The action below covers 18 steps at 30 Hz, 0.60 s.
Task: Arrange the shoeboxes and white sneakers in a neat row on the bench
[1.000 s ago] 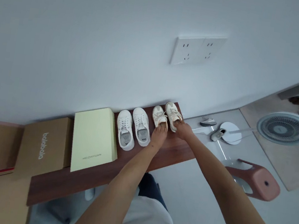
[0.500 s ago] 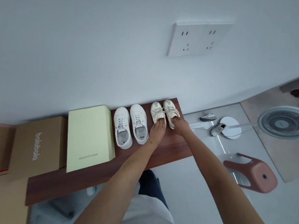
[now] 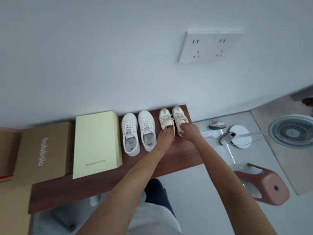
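Left fingers [image 3: 169, 130], right fingers [image 3: 184, 128] inside cream shoes [image 3: 165, 117]; pale-yellow box [image 3: 96, 140] closed.

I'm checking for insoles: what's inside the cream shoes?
Fingers show at the openings: the left hand is at the left cream shoe, the right hand at the right cream shoe. Hands and shoes cover the rest; insoles cannot be seen.

probably a home, given the fan [image 3: 293, 133], stool [image 3: 276, 187] and wall sockets [image 3: 211, 47].
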### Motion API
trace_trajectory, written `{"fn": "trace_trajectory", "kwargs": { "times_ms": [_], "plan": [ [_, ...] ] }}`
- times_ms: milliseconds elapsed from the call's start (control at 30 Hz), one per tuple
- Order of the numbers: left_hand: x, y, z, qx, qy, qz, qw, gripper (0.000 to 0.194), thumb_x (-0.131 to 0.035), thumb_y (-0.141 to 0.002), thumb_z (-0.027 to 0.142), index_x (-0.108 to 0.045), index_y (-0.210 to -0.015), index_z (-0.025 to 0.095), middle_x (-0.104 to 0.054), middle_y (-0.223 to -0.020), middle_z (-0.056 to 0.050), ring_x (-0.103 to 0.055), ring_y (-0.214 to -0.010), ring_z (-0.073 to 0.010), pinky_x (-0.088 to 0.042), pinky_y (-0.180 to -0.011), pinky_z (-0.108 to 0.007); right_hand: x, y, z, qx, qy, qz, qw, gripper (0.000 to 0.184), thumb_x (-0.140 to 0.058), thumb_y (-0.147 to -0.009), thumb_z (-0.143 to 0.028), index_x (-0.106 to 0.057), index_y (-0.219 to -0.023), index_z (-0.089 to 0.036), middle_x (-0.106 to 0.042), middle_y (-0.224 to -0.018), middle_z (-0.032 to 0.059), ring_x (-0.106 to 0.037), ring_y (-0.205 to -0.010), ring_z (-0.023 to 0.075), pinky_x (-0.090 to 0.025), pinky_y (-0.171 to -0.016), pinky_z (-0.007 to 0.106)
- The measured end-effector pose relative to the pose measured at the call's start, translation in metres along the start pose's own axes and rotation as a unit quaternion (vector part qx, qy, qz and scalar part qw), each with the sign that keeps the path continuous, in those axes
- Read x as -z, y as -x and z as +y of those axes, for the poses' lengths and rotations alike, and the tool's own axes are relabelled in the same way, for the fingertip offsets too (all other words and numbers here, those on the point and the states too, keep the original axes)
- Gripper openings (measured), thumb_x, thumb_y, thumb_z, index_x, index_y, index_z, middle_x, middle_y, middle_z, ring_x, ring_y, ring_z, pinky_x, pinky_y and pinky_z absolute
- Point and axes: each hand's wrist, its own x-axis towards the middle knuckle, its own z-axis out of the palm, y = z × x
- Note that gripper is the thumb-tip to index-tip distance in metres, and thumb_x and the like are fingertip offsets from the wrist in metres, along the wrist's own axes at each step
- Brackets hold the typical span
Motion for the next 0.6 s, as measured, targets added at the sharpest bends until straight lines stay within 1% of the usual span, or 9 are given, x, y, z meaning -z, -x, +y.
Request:
{"fn": "trace_trajectory", "kwargs": {
  "times_ms": [100, 200, 333, 400, 467, 600],
  "plan": [
    [0.011, 0.007, -0.001, 0.0, 0.001, 0.003, 1.0, 0.043, -0.064, -0.094, 0.029, -0.055, -0.132, 0.012, -0.064, -0.119, -0.017, -0.057, -0.119, -0.028, -0.045, -0.098, -0.04, 0.004, 0.005, -0.002, -0.001, -0.01, 0.004, 1.0, 0.032, -0.06, -0.095, -0.038, -0.067, -0.119, -0.018, -0.07, -0.124, 0.0158, -0.065, -0.116, 0.0294, -0.05, -0.091, 0.035],
    [0.024, 0.02, -0.003, -0.01, -0.004, 0.006, 1.0, 0.041, -0.063, -0.094, 0.029, -0.055, -0.131, 0.014, -0.063, -0.125, -0.017, -0.057, -0.119, -0.028, -0.045, -0.097, -0.04, 0.007, 0.011, -0.005, -0.001, -0.015, 0.006, 1.0, 0.032, -0.059, -0.095, -0.039, -0.068, -0.119, -0.019, -0.07, -0.125, 0.0148, -0.065, -0.115, 0.0289, -0.05, -0.091, 0.035],
    [0.042, 0.045, -0.012, -0.021, 0.0, 0.008, 1.0, 0.031, -0.06, -0.096, 0.029, -0.058, -0.124, 0.015, -0.065, -0.118, -0.015, -0.058, -0.117, -0.0274, -0.045, -0.096, -0.039, 0.012, 0.02, -0.017, -0.002, -0.011, 0.006, 1.0, 0.033, -0.057, -0.096, -0.04, -0.068, -0.119, -0.018, -0.07, -0.124, 0.016, -0.066, -0.113, 0.0285, -0.049, -0.09, 0.035],
    [0.052, 0.062, -0.021, -0.019, 0.006, 0.007, 1.0, 0.025, -0.058, -0.097, 0.029, -0.06, -0.118, 0.016, -0.066, -0.113, -0.013, -0.059, -0.115, -0.0269, -0.045, -0.096, -0.039, 0.017, 0.024, -0.028, -0.003, -0.012, 0.007, 1.0, 0.033, -0.056, -0.097, -0.04, -0.068, -0.118, -0.018, -0.071, -0.124, 0.0166, -0.066, -0.113, 0.0284, -0.048, -0.09, 0.035],
    [0.061, 0.082, -0.032, -0.012, 0.013, 0.013, 1.0, 0.022, -0.057, -0.098, 0.03, -0.061, -0.115, 0.016, -0.066, -0.112, -0.012, -0.059, -0.114, -0.0267, -0.045, -0.096, -0.04, 0.022, 0.028, -0.042, 0.0, -0.014, 0.008, 1.0, 0.032, -0.055, -0.097, -0.04, -0.069, -0.117, -0.018, -0.071, -0.123, 0.0163, -0.066, -0.113, 0.0285, -0.047, -0.092, 0.035],
    [0.076, 0.135, -0.065, 0.027, 0.039, 0.046, 0.998, 0.024, -0.06, -0.096, 0.032, -0.062, -0.114, 0.017, -0.067, -0.112, -0.012, -0.06, -0.112, -0.0273, -0.046, -0.095, -0.039, 0.033, 0.037, -0.082, 0.017, -0.026, 0.019, 0.999, 0.033, -0.055, -0.097, -0.039, -0.069, -0.117, -0.017, -0.073, -0.12, 0.0154, -0.066, -0.111, 0.0291, -0.044, -0.096, 0.038]
  ]
}}
